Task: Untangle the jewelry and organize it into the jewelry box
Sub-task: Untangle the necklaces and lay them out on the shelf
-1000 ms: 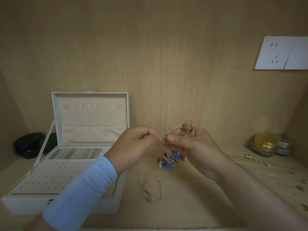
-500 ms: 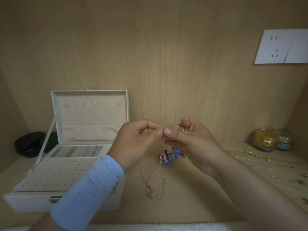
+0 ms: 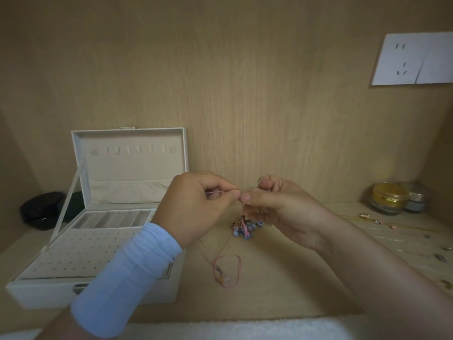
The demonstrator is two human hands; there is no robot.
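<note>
The tangle [image 3: 245, 228] of blue beads, small metal bits and pink cord [image 3: 226, 268] hangs just under the two hands, over the middle of the surface [image 3: 282, 290]. I cannot tell whether its lowest beads touch the wood. A loop of the cord lies nearer the front edge.

The left hand [image 3: 193, 207] has its fingers [image 3: 232, 193] clamped on a strand of that cord. The right hand [image 3: 286, 212] pinches the same strand just beside them, tips almost touching.

To my eye this is the untangling step. The next move calls for small, patient pulls to draw the strand free without tightening the knot.

The jewelry box [image 3: 49, 295] stands open near the left edge. Thin chains [image 3: 392, 238] lie spread toward the right edge.
</note>
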